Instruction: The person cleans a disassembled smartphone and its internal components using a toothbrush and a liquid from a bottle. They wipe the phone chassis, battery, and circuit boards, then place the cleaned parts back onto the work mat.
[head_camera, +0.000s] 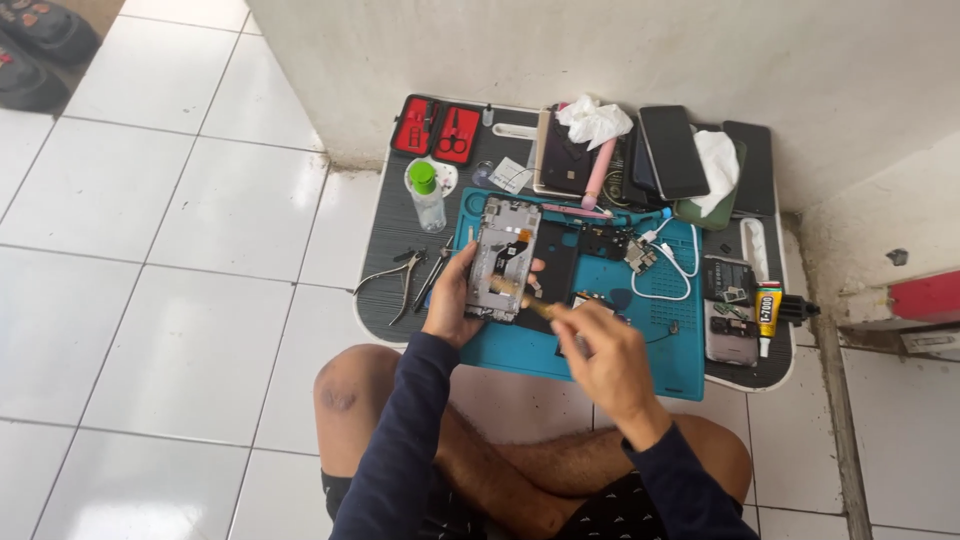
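Note:
My left hand (452, 298) holds an opened phone frame (503, 257) upright by its left edge, its bare inner side with boards and a flex cable facing me. In my right hand (603, 352) is a small brush with a wooden handle (528, 300). Its tip rests on the lower part of the phone frame. Both hands hover over a teal work mat (640, 330) laid on a low dark table (385, 260).
On the table lie pliers and cutters (405, 280), a small bottle with a green cap (426, 196), a red tool case (437, 130), several phones (672, 150), crumpled tissues (592, 120), a white cable (670, 262), a glue tube (768, 312) and phone parts (728, 305). White floor tiles surround it.

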